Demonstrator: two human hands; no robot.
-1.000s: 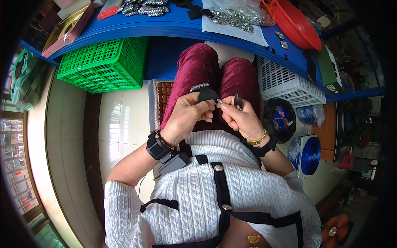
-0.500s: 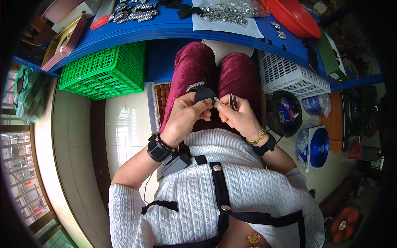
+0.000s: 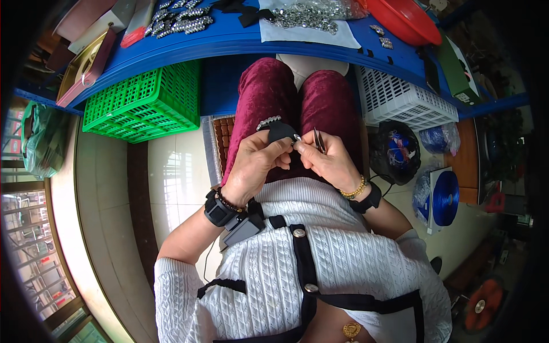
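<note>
Above my lap, a small black fabric piece [image 3: 279,130] is held between the thumb and fingers of my left hand [image 3: 254,163]. A row of shiny silver beads [image 3: 269,122] runs along its far end. My right hand [image 3: 330,163] pinches at the fabric's right edge, where a small shiny stone [image 3: 297,138] shows at the fingertips. Dark metal tweezers [image 3: 319,141] are tucked in that same hand, pointing away from me. The two hands nearly meet, and their fingertips partly hide the stone and the fabric edge.
Across the far side stands a blue table [image 3: 229,43] with silver rhinestone pieces [image 3: 183,22], a white sheet [image 3: 309,39] and a red basin [image 3: 403,22]. Below it are a green crate [image 3: 137,103] and a white crate [image 3: 403,100]. A blue ribbon spool [image 3: 445,198] sits at right.
The whole view has shifted slightly. Both hands keep nearly the same pose on the black fabric, with the right fingertips and tweezers moved a little to the left.
</note>
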